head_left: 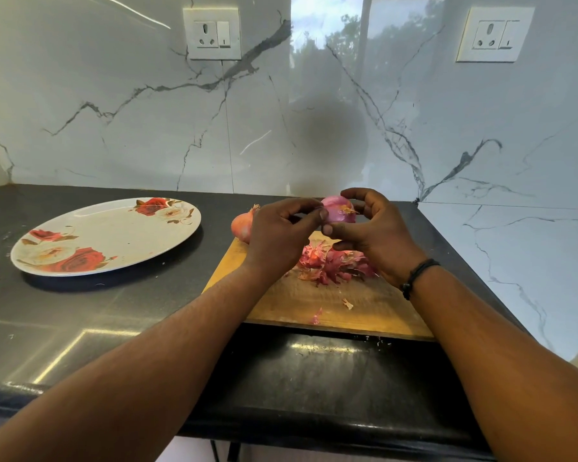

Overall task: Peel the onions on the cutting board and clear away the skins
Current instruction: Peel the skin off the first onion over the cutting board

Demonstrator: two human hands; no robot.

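While skins [331, 263] litter the board [331, 301], left hand [277, 235] and right hand [374, 235], fingers curled round onion [338, 213].

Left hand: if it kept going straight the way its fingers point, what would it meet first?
Probably the peeled onion, which the left hand already pinches at its fingertips; beyond it sits the right hand. Depth is hard to judge.

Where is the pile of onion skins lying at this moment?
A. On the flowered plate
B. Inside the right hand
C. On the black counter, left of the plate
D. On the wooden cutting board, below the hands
D: the pink onion skins lie in a heap on the wooden cutting board, under both hands, while the flowered plate holds none.
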